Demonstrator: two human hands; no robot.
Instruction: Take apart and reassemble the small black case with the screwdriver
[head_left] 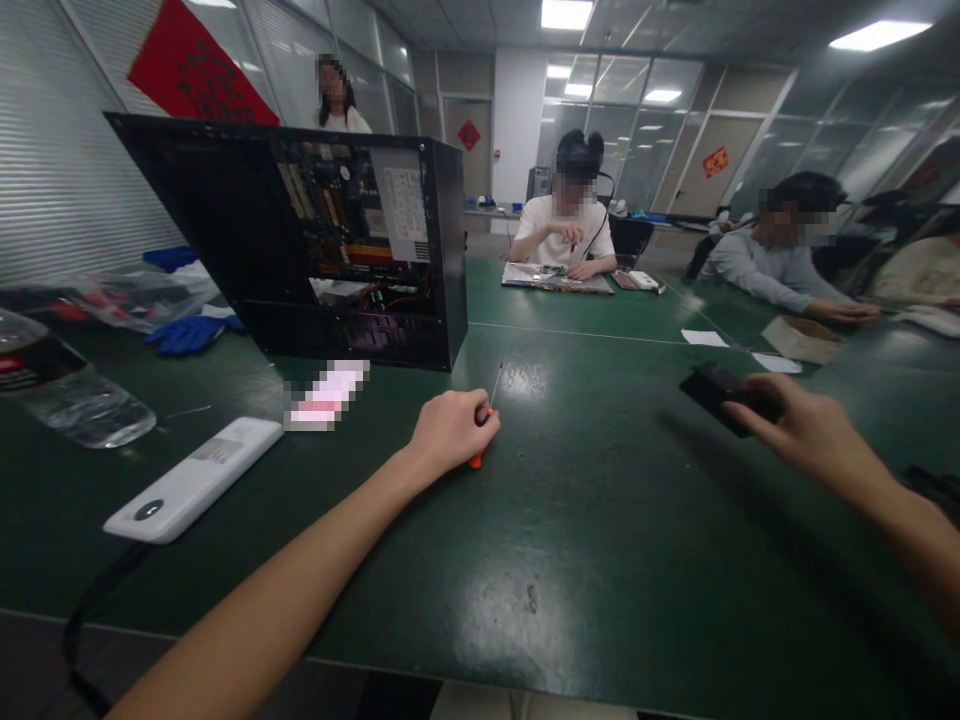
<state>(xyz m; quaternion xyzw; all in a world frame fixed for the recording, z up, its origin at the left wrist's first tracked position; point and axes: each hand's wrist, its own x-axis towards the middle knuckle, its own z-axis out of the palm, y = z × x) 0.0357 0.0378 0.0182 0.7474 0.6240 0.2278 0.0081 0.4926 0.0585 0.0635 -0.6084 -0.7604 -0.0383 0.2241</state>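
Observation:
My left hand [450,430] rests on the green tabletop [592,590], its fingers wrapped round a screwdriver [477,460] with an orange handle. The thin metal shaft points away from me. Off to the right, my right hand [814,430] grips a black, flat, box-shaped part [720,395] between thumb and fingers, held above the table. What kind of part it is cannot be made out. Beyond my left hand stands a black computer case [180,220] with its side open, showing boards, cables and a labelled power supply [401,205].
Left of my arm lie a white power bank [199,480] with a black cable, a clear bottle [82,395] and blue gloves [191,335]. A small open box [802,340] and paper slips [703,338] are at the right. Across the table, a person [566,225] works over a flat panel.

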